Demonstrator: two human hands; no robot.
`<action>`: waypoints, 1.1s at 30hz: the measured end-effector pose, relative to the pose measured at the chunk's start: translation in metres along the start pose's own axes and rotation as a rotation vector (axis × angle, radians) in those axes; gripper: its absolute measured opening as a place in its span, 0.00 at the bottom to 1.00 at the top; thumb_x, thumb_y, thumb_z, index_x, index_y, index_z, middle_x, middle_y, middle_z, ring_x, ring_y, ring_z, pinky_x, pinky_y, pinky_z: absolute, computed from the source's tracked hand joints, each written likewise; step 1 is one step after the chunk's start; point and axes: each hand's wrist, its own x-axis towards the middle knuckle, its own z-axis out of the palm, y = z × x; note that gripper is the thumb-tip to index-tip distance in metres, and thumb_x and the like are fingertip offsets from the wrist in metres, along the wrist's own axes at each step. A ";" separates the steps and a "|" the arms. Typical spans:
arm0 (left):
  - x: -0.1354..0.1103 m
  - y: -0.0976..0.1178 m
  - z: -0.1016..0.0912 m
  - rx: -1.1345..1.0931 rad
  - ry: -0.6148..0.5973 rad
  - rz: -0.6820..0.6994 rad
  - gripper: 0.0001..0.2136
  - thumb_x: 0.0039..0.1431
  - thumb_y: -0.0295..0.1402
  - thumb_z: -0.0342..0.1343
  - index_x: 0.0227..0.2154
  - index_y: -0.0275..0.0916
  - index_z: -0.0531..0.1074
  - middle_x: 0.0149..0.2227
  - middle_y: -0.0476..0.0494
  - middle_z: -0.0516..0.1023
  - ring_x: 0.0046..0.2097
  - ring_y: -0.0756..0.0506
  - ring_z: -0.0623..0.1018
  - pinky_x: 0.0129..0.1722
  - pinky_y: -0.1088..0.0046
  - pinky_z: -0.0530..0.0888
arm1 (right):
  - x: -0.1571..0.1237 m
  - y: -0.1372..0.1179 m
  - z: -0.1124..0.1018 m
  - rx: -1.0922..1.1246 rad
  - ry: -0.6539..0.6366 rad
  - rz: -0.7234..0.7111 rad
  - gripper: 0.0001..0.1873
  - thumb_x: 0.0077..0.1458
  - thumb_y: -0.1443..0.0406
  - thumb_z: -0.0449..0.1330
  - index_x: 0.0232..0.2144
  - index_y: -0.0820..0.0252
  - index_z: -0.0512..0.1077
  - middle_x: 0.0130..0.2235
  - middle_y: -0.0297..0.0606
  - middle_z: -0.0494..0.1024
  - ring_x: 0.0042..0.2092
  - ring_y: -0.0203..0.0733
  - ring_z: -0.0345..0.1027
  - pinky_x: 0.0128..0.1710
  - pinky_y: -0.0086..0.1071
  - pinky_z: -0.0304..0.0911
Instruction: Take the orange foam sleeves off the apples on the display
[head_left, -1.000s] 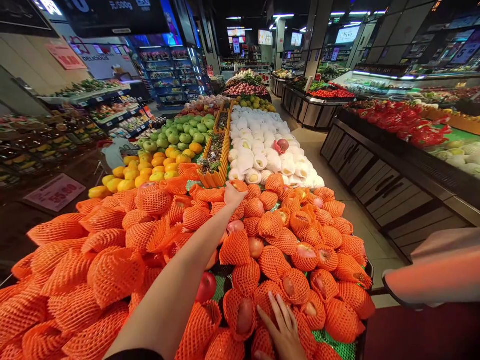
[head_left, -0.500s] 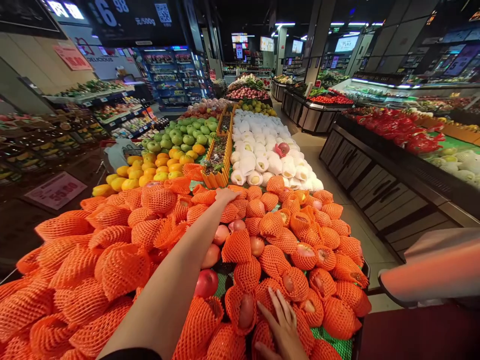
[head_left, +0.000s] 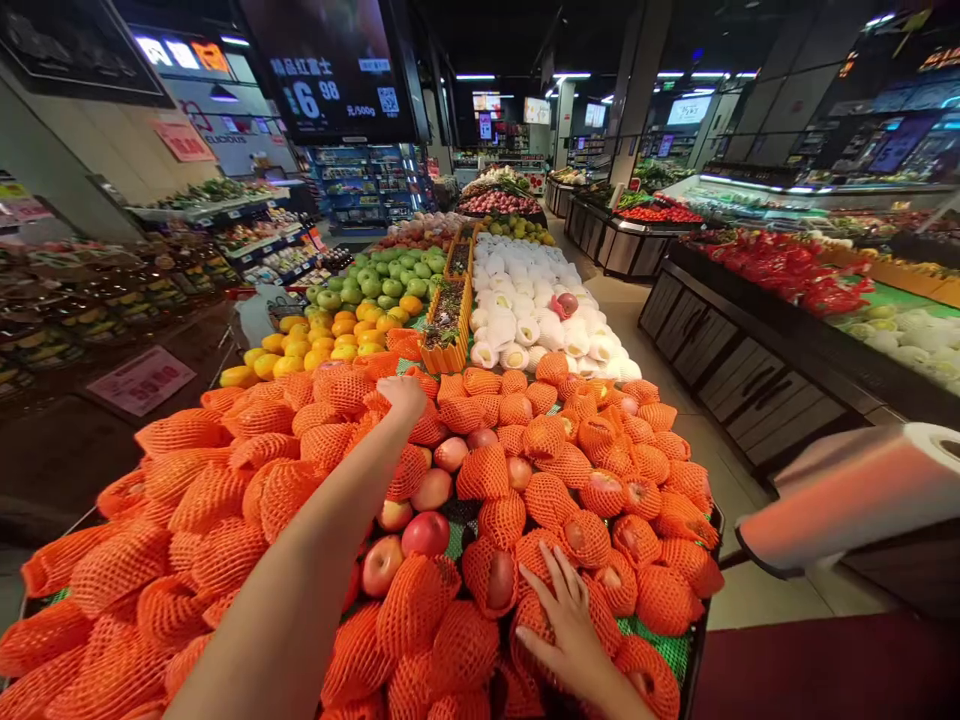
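My left arm reaches far across the heap of apples in orange foam nets (head_left: 285,490). At its end, my left hand (head_left: 405,396) is down among the netted apples at the back, its fingers mostly hidden behind it. Closer to me, my right hand (head_left: 561,612) lies with spread fingers on a netted apple (head_left: 536,555), holding nothing. Between the two hands are several bare apples, among them a deep red apple (head_left: 426,534) and a paler apple (head_left: 382,566). Just left of my right hand an apple (head_left: 501,580) shows through its net's opening.
Behind the heap are white-netted fruit (head_left: 525,290), a yellow planter divider (head_left: 446,345), oranges (head_left: 300,350) and green fruit (head_left: 375,275). A roll of plastic bags (head_left: 847,495) stands at the right. A price screen (head_left: 330,80) hangs above left.
My left hand has moved left along the back of the heap, away from the planter's foot. My right hand stays on the same netted apples. The view has shifted slightly.
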 end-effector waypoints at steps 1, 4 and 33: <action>-0.003 -0.002 -0.010 -0.006 0.008 0.006 0.20 0.62 0.22 0.40 0.50 0.17 0.71 0.52 0.10 0.72 0.56 0.24 0.72 0.49 0.51 0.70 | -0.001 -0.001 -0.001 0.040 0.007 -0.005 0.37 0.61 0.42 0.54 0.69 0.41 0.55 0.75 0.37 0.37 0.74 0.59 0.26 0.69 0.63 0.32; -0.026 -0.004 -0.038 -0.042 0.094 0.061 0.20 0.63 0.22 0.39 0.52 0.22 0.70 0.53 0.17 0.73 0.57 0.28 0.72 0.52 0.54 0.70 | -0.004 -0.005 -0.009 0.275 0.051 -0.003 0.41 0.56 0.43 0.60 0.67 0.46 0.60 0.74 0.39 0.41 0.74 0.61 0.27 0.70 0.63 0.32; -0.377 -0.111 0.033 -1.267 -0.831 0.579 0.24 0.58 0.37 0.62 0.58 0.45 0.68 0.60 0.41 0.72 0.61 0.41 0.71 0.62 0.59 0.67 | -0.069 -0.063 0.020 1.545 0.113 0.305 0.31 0.32 0.67 0.78 0.41 0.55 0.73 0.36 0.32 0.78 0.37 0.37 0.72 0.39 0.30 0.66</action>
